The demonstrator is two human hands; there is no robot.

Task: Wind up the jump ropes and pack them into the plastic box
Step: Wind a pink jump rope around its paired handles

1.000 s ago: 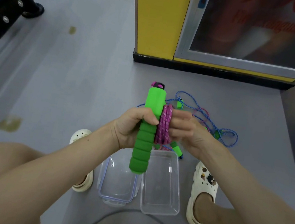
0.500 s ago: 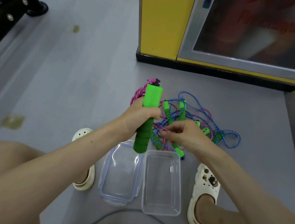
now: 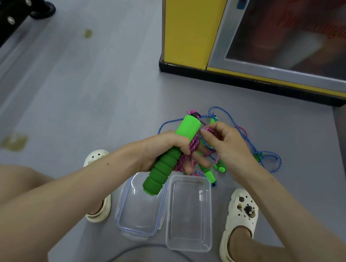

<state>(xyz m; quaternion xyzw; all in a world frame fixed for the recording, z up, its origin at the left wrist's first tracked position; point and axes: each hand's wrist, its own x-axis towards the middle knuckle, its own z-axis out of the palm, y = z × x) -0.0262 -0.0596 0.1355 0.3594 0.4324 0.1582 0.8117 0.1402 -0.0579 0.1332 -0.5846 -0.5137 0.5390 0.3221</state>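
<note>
My left hand [image 3: 165, 149] grips a green foam jump-rope handle [image 3: 171, 155], held tilted over the floor. A pink rope [image 3: 191, 153] is wound beside the handle and runs under my left fingers. My right hand [image 3: 225, 147] pinches a loop of that pink rope near the handle's top end. Behind my hands a blue rope [image 3: 262, 152] with small green handles [image 3: 210, 176] lies tangled on the floor. Below my hands a clear plastic box [image 3: 187, 241] stands open, with its clear lid [image 3: 136, 228] lying to its left.
I squat on a grey floor, with white clogs at the left [image 3: 98, 213] and right [image 3: 239, 224] of the box. A yellow pillar [image 3: 187, 21] and a framed panel stand ahead. A black metal frame [image 3: 11, 8] is at the far left.
The handle has tilted and its lower end now hangs over the lid. My right hand rose from low beside the handle to its top end, carrying a pink loop.
</note>
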